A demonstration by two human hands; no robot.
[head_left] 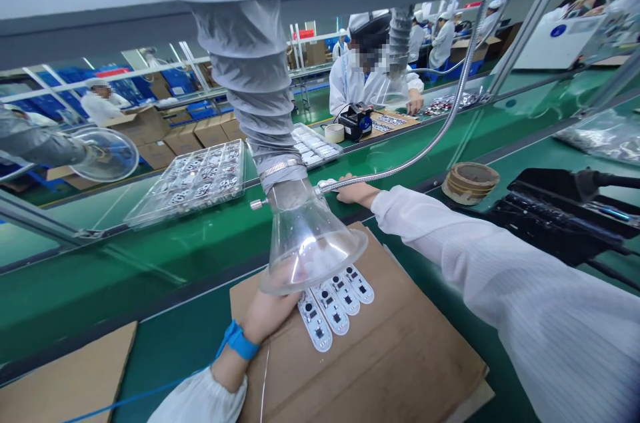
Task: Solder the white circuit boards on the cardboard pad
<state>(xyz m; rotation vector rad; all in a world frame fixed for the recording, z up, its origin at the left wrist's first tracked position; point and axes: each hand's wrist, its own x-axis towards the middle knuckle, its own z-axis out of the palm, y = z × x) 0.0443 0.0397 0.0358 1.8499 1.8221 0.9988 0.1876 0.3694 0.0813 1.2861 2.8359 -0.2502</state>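
Note:
My left hand [274,306], with a blue wrist strap [241,341], rests at the cardboard sheet [395,350] beside several white circuit boards [316,324] lying in a row. Its fingers blur behind the clear fume hood [315,243], so their grip cannot be made out. Stretched forward past the hood, my right hand [356,191] is over the green bench near the far strip. Its fingers look closed near a small white piece [327,184]; the metal hose partly covers them, and what they hold is unclear.
A grey duct [245,56] and a flexible metal hose [445,123] hang ahead. Clear trays of boards [200,176] stand at the far left. On the right are a tape roll [470,183] and black equipment [555,210]. A co-worker [345,80] sits opposite.

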